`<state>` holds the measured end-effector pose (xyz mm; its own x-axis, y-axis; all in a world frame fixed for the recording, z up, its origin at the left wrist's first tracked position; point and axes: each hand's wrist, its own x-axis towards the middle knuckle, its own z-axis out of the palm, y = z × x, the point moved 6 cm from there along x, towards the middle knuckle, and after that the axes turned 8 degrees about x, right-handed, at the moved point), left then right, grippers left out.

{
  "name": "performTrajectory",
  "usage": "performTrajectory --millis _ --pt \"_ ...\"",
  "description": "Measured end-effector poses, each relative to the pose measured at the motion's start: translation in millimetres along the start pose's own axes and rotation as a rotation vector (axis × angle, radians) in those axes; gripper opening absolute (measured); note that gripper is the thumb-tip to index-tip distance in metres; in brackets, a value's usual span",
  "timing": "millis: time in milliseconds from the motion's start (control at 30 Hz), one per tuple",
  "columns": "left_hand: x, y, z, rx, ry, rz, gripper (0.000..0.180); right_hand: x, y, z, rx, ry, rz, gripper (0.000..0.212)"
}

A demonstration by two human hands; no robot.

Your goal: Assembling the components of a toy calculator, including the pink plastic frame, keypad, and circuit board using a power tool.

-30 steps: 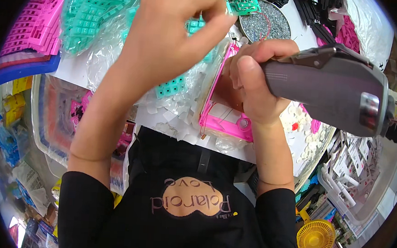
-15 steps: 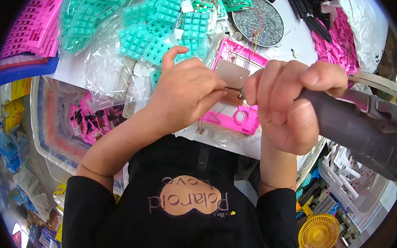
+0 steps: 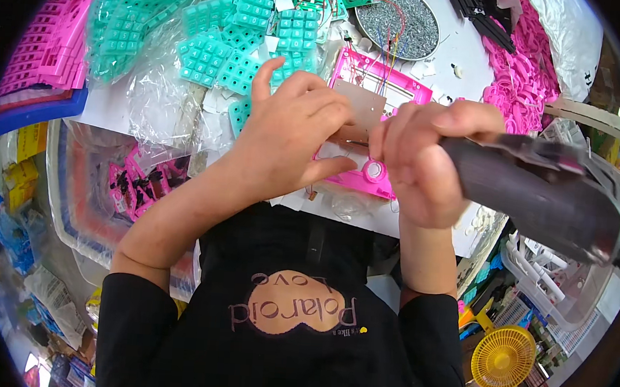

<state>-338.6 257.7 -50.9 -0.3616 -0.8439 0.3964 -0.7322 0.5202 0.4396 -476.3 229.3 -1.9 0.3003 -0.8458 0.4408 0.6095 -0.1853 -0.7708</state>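
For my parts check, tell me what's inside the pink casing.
A brown board, coloured wires and a round part show inside the pink casing. What lies beneath the board or the right hand is covered.

Tabletop (image 3: 456,42): shone pale and evenly bright, with only weak, soft shadows.
Clear bag (image 3: 165,104): scattered the light in small white glints.
White bag (image 3: 571,50): glared, nearly losing surface detail.
Left hand (image 3: 289,127): came out fairly crisp.
Right hand (image 3: 427,158): softened slightly.
Grey power tool (image 3: 525,198): smeared with blur, worst toward the outer end.
Black shirt (image 3: 254,369): sank dark, showing few folds.
Left-side bin (image 3: 83,199): bowed with fisheye distortion.
Outer rim: fell away to black.
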Motion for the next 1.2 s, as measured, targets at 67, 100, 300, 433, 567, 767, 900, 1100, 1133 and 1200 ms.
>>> performTrajectory --millis 67,100,300,433,567,767,900,1100,1133,1200 --pt "-4.9 -4.0 5.0 0.064 -0.117 -0.007 0.039 -7.3 9.1 -8.1 -0.031 0.059 0.012 0.032" --pt "-5.3 -3.9 5.0 0.065 -0.131 -0.005 0.038 -10.2 12.7 -11.3 -0.054 0.059 0.024 0.033" --pt "-6.1 -3.2 3.9 0.073 -0.121 -0.014 0.039 -9.4 16.2 -5.1 -0.281 -0.016 0.046 0.023" --pt "-9.6 -3.4 4.3 0.071 -0.107 -0.025 0.037 -8.9 17.1 -1.3 -0.508 -0.158 0.036 0.024" --pt "-7.8 -3.9 3.2 0.046 -0.100 -0.020 0.034 -6.6 18.0 4.4 -0.614 -0.200 0.039 0.025" --pt "-21.0 15.4 -12.2 -0.045 -0.226 0.038 0.030 8.9 -2.7 -23.3 -0.134 0.054 0.000 0.032" --pt "-20.6 26.6 3.3 0.011 -0.270 0.127 0.020 27.5 -38.5 -35.7 -0.280 0.076 -0.102 0.054" --pt "-2.0 6.5 1.5 -0.290 -0.262 -0.049 0.010 -16.7 -72.6 -46.0 -0.749 0.368 -0.278 0.047" --pt "-1.1 -0.6 3.5 -0.372 -0.290 -0.138 0.009 -24.7 -51.5 -52.6 -0.736 0.281 -0.040 0.039" --pt "2.3 -6.2 9.0 -0.491 -0.352 -0.247 0.008 -43.4 -10.8 -56.8 -0.792 0.051 0.439 0.037"
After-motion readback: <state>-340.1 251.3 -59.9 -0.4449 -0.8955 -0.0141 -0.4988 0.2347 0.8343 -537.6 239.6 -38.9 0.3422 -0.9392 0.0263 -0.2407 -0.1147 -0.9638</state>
